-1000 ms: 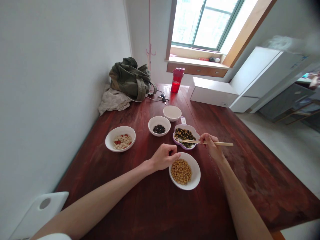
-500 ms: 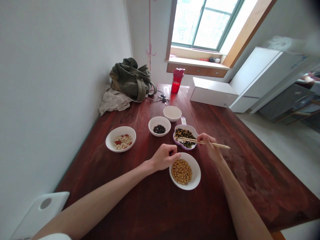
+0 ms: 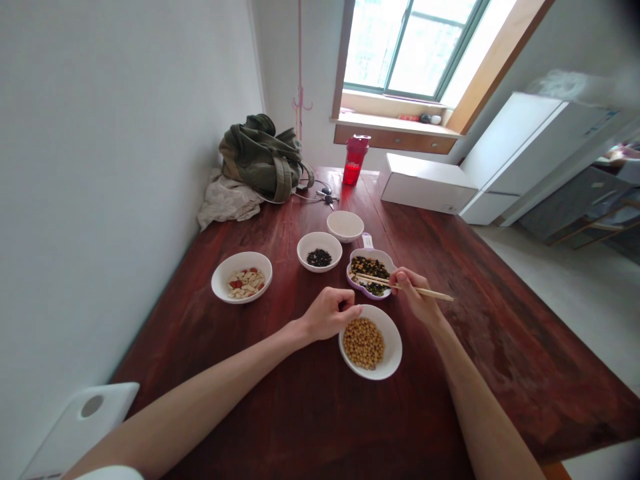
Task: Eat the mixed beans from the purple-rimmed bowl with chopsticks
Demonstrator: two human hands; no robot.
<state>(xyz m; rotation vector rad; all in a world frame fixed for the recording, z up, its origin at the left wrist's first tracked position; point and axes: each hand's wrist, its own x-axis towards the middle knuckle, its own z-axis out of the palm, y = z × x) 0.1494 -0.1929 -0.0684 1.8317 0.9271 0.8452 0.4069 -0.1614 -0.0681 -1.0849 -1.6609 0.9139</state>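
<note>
My right hand [image 3: 413, 293] is closed around a pair of wooden chopsticks [image 3: 437, 294]. Their tips reach into a purple-edged, scalloped dish [image 3: 367, 241] with a short handle, among mixed dark and yellow bits. My left hand [image 3: 330, 315] has its fingers curled, and its thumb meets the rim of a white bowl [image 3: 394, 343] holding yellow beans [image 3: 364, 343]. Just beyond stands a white bowl [image 3: 305, 245] with small black bits [image 3: 319, 258] in it. Behind the dish is another white bowl [image 3: 345, 225], with no contents visible.
To the left is a white bowl [image 3: 219, 280] of pale and reddish pieces. A green bag [image 3: 260, 160] on a cloth [image 3: 229, 200], keys [image 3: 327, 198], a red bottle [image 3: 355, 160] and a white box [image 3: 427, 183] line the far side of the wooden table [image 3: 280, 407].
My right hand has shifted slightly left and the chopsticks have moved with it, tips still in the dish. My left hand and the bowls stay in place.
</note>
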